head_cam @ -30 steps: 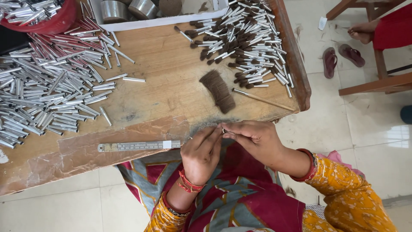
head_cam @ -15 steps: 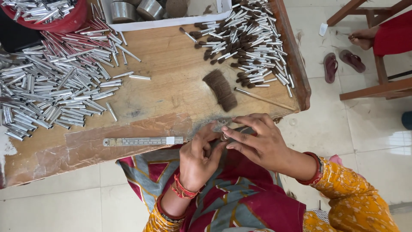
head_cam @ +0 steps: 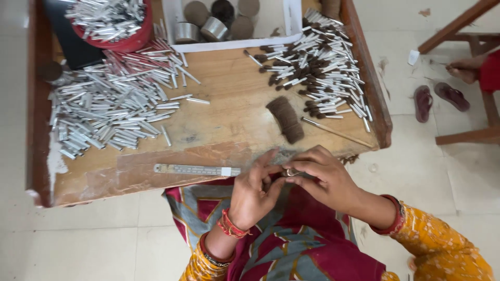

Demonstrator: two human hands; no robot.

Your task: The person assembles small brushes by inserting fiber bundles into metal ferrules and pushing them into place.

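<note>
metal tube (head_cam: 289, 171) is pinched betw. both hands: left hand (head_cam: 253, 193) and right hand (head_cam: 327, 180) grip pressed on it; keep it steady, close over surface (head_cam: 229, 112) edge w/ fingers near the tip.

item: small silver metal tube (head_cam: 289, 171), short, thin, shiny; I see only a bit of it
pose: roughly level, lying across btwn the fingertips; exact tilt I can't tell
state: pinched from both ends, mostly hidden by fingers
where: just off the near edge of the bench, over the lap, close below the dark brown fibre bundle (head_cam: 285, 119)
bundle: short thick tuft, dark brown, lying flat on wood, angled slightly, untouched
</note>
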